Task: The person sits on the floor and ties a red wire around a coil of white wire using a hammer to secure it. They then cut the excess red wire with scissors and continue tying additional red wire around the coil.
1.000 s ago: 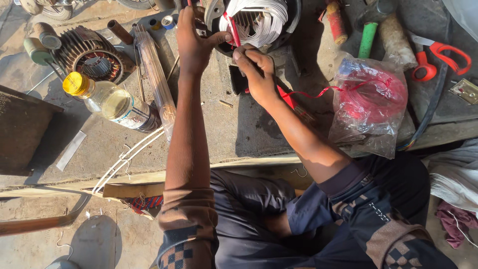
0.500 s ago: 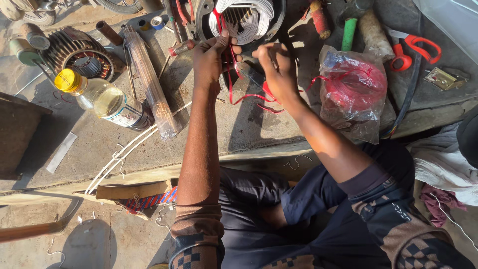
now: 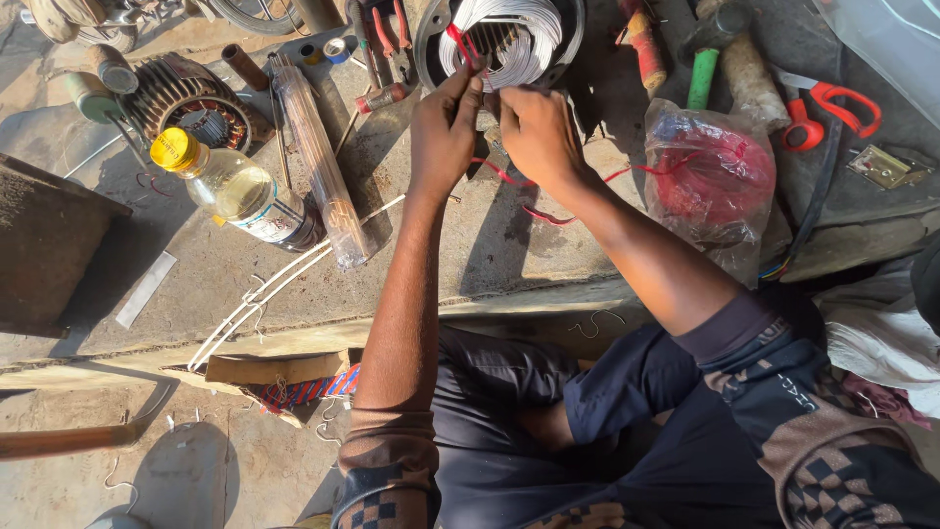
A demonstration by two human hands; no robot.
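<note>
Concrete surface (image 3: 548,255), dusty and sunlit, served as the work area, with the person seated at its near edge. Motor stator (image 3: 504,39): round dark housing with white windings, lay at the far edge of the surface. Left hand (image 3: 443,132): raised to the stator's near rim, fingers pinched together on a red wire (image 3: 460,44) that ran up across the windings. Right hand (image 3: 537,132): just beside the left, fingers curled together on the same wiring at the rim; what exactly they clamped could not be told. Further red wire (image 3: 534,211) trailed over the surface below both hands toward a clear plastic bag (image 3: 710,181) holding a red coil, to the right. Red-handled scissors (image 3: 827,103): beyond the bag, far right. Green-handled tool (image 3: 701,78): upright in view, between stator and scissors. Clear bottle with yellow cap (image 3: 235,186): lying to the left, well apart from the hands. Long clear sleeve of thin rods (image 3: 318,162): beside the bottle. Finned motor part (image 3: 186,98): far left. White cords (image 3: 264,289): near the surface's front edge.
</note>
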